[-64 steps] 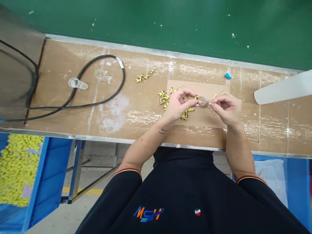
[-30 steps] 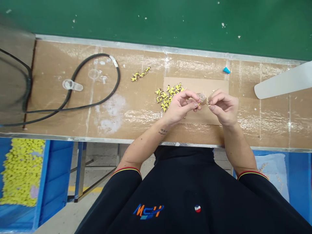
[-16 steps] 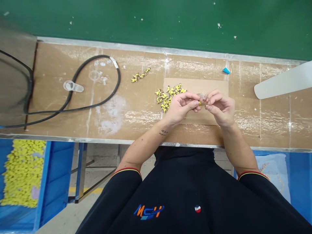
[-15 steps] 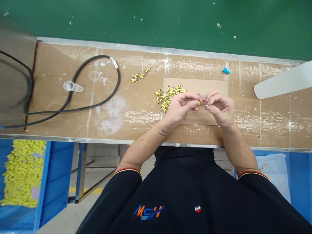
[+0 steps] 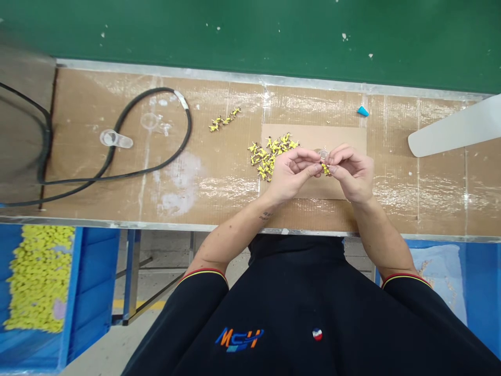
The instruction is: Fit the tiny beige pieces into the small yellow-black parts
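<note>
Between my hands is a small yellow figurine (image 5: 325, 169) with dark parts. My left hand (image 5: 291, 171) pinches it from the left between thumb and forefinger. Closed from the other side, my right hand (image 5: 351, 169) has its thumb and fingertips against the figurine; any tiny pale piece in them is hidden now. Just behind the fingertips shows a clear round plastic piece (image 5: 323, 154). A pile of similar yellow figurines (image 5: 270, 156) lies left of my left hand, partly on a flat cardboard sheet (image 5: 313, 134).
Farther left lie a short row of yellow figurines (image 5: 225, 120), a looped black cable (image 5: 188, 130) and a clear plastic scoop-like piece (image 5: 116, 139). A blue cap (image 5: 362, 111) and a white tapered object (image 5: 454, 128) are at right. Blue bins (image 5: 88, 292) stand below the table edge.
My right hand has moved left until its fingertips meet the figurine in my left hand. The tiny pale piece seen earlier in my right fingertips no longer shows. The view shifted slightly.
</note>
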Action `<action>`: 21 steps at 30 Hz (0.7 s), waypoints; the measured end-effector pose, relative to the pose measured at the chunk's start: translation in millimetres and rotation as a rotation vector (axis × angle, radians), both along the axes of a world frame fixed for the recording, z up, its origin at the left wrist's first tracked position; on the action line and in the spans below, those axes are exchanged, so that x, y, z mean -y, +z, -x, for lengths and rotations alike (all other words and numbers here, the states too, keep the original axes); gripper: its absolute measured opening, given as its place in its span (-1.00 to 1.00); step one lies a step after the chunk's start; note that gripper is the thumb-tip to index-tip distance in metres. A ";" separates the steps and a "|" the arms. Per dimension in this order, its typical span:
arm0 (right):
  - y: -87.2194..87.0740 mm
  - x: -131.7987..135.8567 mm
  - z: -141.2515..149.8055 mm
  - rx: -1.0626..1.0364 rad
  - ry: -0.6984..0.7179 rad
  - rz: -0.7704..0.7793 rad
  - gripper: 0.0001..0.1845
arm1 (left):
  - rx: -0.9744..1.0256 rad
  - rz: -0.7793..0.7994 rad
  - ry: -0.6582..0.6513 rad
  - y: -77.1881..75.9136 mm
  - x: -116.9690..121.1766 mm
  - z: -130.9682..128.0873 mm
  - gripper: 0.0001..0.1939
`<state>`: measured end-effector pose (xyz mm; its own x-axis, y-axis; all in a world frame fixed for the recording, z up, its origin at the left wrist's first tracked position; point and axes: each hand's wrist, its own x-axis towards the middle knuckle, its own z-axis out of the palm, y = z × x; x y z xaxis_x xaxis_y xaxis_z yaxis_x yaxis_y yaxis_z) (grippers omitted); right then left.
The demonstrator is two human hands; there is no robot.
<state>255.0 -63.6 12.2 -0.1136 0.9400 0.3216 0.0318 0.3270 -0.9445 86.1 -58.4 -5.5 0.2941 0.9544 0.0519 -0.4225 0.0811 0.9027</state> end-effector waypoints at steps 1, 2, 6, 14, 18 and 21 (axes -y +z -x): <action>0.4 0.1 0.2 -0.012 0.009 -0.006 -0.72 | -0.005 -0.026 0.011 0.7 0.6 0.1 -0.57; 1.0 0.1 0.5 -0.022 0.019 -0.011 -0.74 | -0.011 -0.052 0.023 1.1 1.2 0.1 -0.59; 3.0 0.4 2.7 -0.029 0.027 -0.006 -0.74 | -0.052 -0.099 0.058 0.9 3.3 -0.4 -0.61; 2.8 0.2 2.6 -0.050 0.023 0.010 -0.76 | -0.072 -0.147 0.078 0.2 3.9 -0.8 -0.64; 2.6 -0.3 2.5 -0.050 0.019 0.024 -0.73 | -0.066 -0.193 0.089 -0.6 3.9 -1.1 -0.71; 2.7 -0.4 2.5 -0.067 0.027 0.023 -0.74 | -0.077 -0.216 0.100 -1.3 4.5 -1.3 -0.75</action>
